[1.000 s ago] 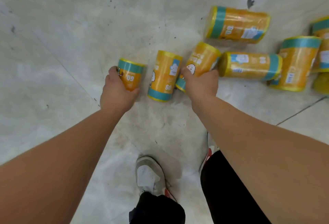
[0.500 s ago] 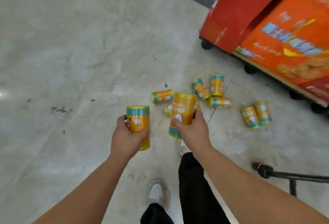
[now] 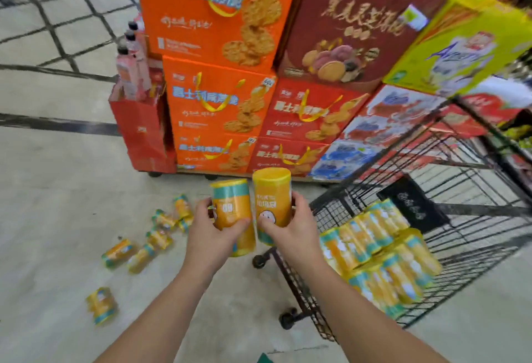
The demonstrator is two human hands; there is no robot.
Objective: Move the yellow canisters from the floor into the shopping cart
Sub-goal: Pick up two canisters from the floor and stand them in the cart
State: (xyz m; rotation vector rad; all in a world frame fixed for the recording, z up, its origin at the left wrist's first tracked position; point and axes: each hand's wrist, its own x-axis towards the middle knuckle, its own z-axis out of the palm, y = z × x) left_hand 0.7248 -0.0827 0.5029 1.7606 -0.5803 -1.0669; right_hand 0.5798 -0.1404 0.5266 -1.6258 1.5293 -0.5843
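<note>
Left hand (image 3: 211, 237) is wrapped round one upright yellow canister (image 3: 232, 204); right hand (image 3: 292, 228) is wrapped round a second canister (image 3: 273, 194). They're side by side, nearly touching, held above the floor (image 3: 57, 189), just left of the shopping cart (image 3: 334, 214). Stacked canisters (image 3: 380, 253) lie in the cart. Loose canisters (image 3: 159, 233) lie on the floor to the left, near the orange boxes (image 3: 218, 97).

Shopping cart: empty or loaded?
Partly loaded. Stacked yellow canisters fill the near end of the shopping cart; farther back the wire is mostly bare.
</note>
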